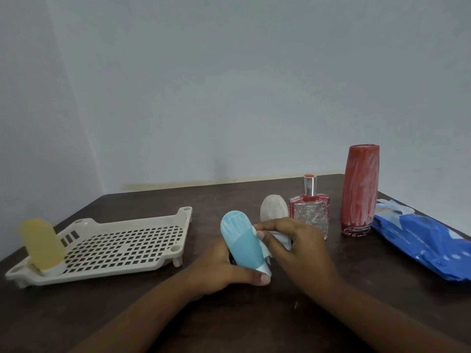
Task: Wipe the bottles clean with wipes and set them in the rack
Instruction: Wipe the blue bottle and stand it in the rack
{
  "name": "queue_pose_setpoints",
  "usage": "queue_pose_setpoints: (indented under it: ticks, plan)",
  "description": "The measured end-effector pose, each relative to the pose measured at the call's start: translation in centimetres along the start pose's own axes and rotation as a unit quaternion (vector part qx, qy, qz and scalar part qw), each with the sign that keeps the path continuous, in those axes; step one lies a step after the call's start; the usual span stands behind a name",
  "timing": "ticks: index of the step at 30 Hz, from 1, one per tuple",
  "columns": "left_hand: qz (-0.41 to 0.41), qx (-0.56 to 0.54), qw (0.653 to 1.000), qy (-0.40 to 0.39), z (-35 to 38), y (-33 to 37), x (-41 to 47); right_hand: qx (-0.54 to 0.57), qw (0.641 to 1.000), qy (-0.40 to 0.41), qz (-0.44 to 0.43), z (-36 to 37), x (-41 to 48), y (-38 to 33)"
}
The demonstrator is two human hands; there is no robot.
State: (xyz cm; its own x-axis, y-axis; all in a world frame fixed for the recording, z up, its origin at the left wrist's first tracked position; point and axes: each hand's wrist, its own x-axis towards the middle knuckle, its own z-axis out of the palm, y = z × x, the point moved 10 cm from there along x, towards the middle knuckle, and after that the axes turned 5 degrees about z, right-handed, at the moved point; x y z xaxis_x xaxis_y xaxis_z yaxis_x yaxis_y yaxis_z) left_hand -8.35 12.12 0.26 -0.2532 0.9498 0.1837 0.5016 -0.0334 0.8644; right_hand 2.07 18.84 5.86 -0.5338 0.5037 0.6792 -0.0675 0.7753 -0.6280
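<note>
While the left hand (pixel 216 271) wraps around the lower end of the blue bottle (pixel 238 240), thumb pressed near its cap end, the bottle sits tilted with its rounded top leaning up and away, just above the dark surface (pixel 254 327). Right hand (pixel 293 243) has its fingers (pixel 265 228) pinched shut on a white wipe (pixel 267 247), which is pressed against the bottle's right side. Off to the left, the beige rack (pixel 122 245) already has a yellow bottle (pixel 42 242) standing in its near-left corner. Behind the hands are a whitish bottle (pixel 272 207), a clear glass bottle (pixel 309 212) and a tall red bottle (pixel 359 189), with the blue wipes pack (pixel 423 238) lying at far right.
</note>
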Motion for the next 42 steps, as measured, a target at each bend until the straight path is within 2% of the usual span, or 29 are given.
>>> queue_pose_setpoints:
  ticks: [5,10,16,21,23,26,31,36,42]
  plan:
    - [0.023,0.021,1.0,0.001,0.3,0.6,0.0,-0.037,0.997,0.003,-0.074,0.3,-0.5,-1.9]
    - [0.046,0.05,0.997,0.035,0.0,1.0,0.0,-0.076,0.989,-0.022,-0.127,0.9,-1.4,-3.5]
    - [0.069,0.127,0.988,0.049,-0.3,1.2,0.1,-0.169,0.946,-0.08,-0.264,3.0,-3.1,-6.0]
    - [0.068,0.199,0.976,0.055,-0.2,1.4,0.1,-0.215,0.927,-0.112,-0.285,4.0,-3.7,-5.7]
    - [0.063,0.196,0.977,0.051,-0.2,1.4,0.1,-0.219,0.926,-0.105,-0.291,3.9,-3.7,-6.1]
    - [0.051,0.118,0.991,0.043,-0.3,1.1,0.0,-0.213,0.936,-0.073,-0.272,2.9,-3.1,-6.1]
    - [0.032,0.029,0.999,0.02,0.2,1.1,-0.2,-0.148,0.97,-0.019,-0.189,1.1,-1.3,-4.3]
    - [0.042,0.026,0.999,0.008,0.5,1.4,-0.3,-0.085,0.994,0.03,-0.068,-0.7,0.1,-1.2]
    - [0.039,0.004,0.999,0.013,0.4,1.4,-0.2,-0.015,0.997,0.054,-0.052,-1.2,0.2,-1.0]
